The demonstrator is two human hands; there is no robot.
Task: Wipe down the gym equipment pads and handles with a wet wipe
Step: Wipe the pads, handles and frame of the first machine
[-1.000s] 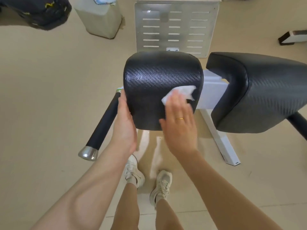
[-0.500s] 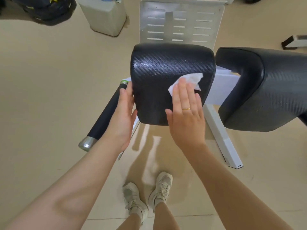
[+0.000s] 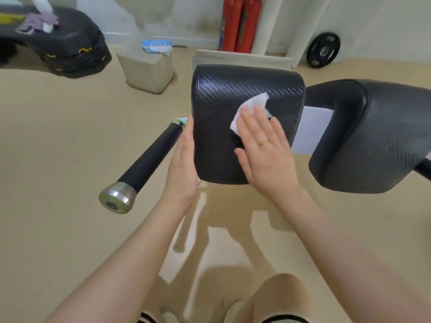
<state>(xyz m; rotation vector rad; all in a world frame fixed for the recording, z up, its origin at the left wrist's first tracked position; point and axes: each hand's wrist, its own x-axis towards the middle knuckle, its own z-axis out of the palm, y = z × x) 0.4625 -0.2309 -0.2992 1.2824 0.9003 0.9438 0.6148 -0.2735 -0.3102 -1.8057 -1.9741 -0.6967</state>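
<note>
- Right hand (image 3: 264,148), fingers flat, has slid the wipe (image 3: 253,108) higher up the pad (image 3: 233,94) — upper face now being covered.
- Left hand (image 3: 184,159), flat too, still braces the pad's side; handle (image 3: 149,159) untouched.

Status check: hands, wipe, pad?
Right hand flat, pressing wet wipe on left pad. Left hand flat, bracing pad's side. Nothing in the way.

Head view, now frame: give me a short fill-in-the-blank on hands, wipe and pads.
1. The right hand presses the white wet wipe flat on the black textured ____.
2. The left hand rests on that pad's ____ edge.
3. The ring on the right hand is ____ in colour.
4. The black handle ends in a ____ metal cap.

Answers: pad; left; gold; silver
</note>
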